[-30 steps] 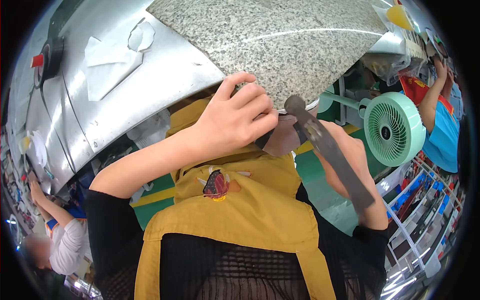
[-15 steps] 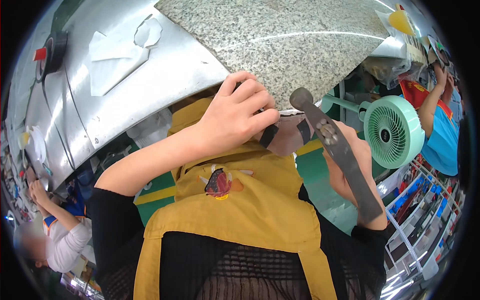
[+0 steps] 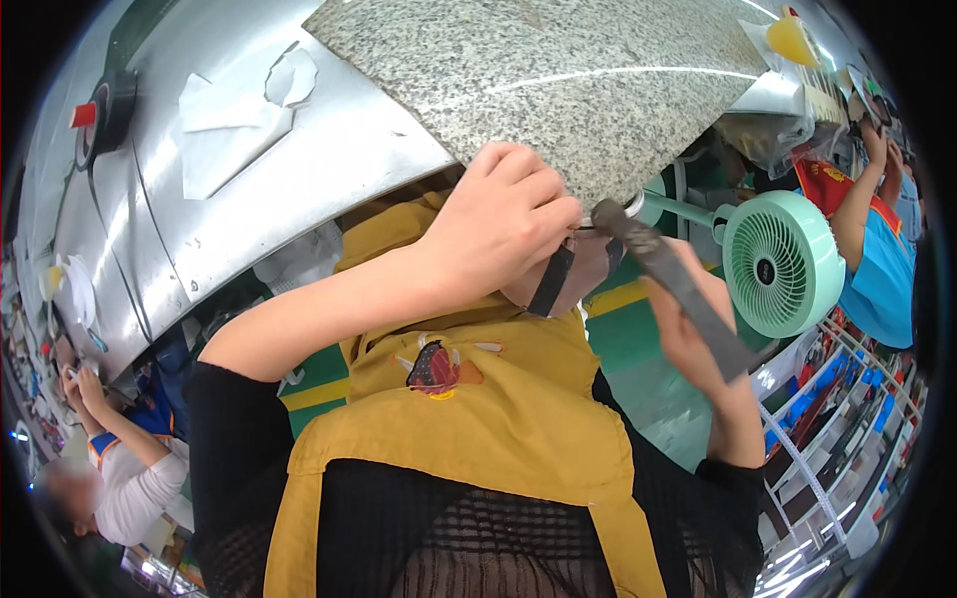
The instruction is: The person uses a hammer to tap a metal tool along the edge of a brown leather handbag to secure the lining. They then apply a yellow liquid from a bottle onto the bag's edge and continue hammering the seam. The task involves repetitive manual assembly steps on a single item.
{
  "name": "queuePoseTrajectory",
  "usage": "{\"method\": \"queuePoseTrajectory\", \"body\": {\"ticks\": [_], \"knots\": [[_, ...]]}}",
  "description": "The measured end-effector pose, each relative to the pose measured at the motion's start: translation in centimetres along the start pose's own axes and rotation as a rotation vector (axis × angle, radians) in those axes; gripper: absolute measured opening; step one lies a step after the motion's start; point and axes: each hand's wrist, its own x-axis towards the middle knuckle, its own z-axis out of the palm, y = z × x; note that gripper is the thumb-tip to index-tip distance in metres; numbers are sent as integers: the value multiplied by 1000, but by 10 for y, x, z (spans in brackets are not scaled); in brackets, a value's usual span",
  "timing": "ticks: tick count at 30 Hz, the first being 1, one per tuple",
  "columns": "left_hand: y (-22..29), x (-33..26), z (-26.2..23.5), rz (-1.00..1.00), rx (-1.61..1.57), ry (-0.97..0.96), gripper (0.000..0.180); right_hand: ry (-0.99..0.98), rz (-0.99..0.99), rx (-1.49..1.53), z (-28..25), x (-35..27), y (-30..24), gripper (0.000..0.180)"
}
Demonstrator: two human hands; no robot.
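In my right hand [image 3: 701, 324], fingers closed, is a dark metal hammer [image 3: 683, 291] with a rounded striking end and a long flat body. Its rounded end is at the front corner of the speckled stone slab [image 3: 558, 120]. My left hand [image 3: 510, 214] has curled fingers pressing a brownish-pink sheet piece [image 3: 588, 267] with black strips against that corner. The piece hangs below the slab's edge, in front of my mustard apron. My left fingertips and the piece's upper part are partly hidden.
A mint-green fan [image 3: 783, 264] stands close to my right hand. Left of the slab, a metal tabletop [image 3: 349, 149] bears white paper scraps [image 3: 234, 120] and a black roll [image 3: 108, 120]. Other people work at far left and far right; a wire rack [image 3: 837, 429] stands at lower right.
My left hand has shifted right along the slab's corner, nearer the hammer. The hammer's rounded end has moved slightly down and right, and the hammer's angle has changed.
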Motion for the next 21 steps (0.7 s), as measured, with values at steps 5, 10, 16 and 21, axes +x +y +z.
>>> {"method": "queuePoseTrajectory", "body": {"ticks": [5, 10, 16, 21], "knots": [[-1, -2, -13, -60, -14, -88, 18, -23, 15, 3, 7, 0, 5, 22], [0, -10, -9, 143, 193, -12, 23, -24, -42, 24, -3, 5, -2, 35], [1, -6, -9, 241, 235, -3, 23, -130, -25, 19, 0, 12, 1, 21], [1, -11, -9, 285, 277, -16, 21, -54, -79, -42, -6, 12, -12, 37]]}}
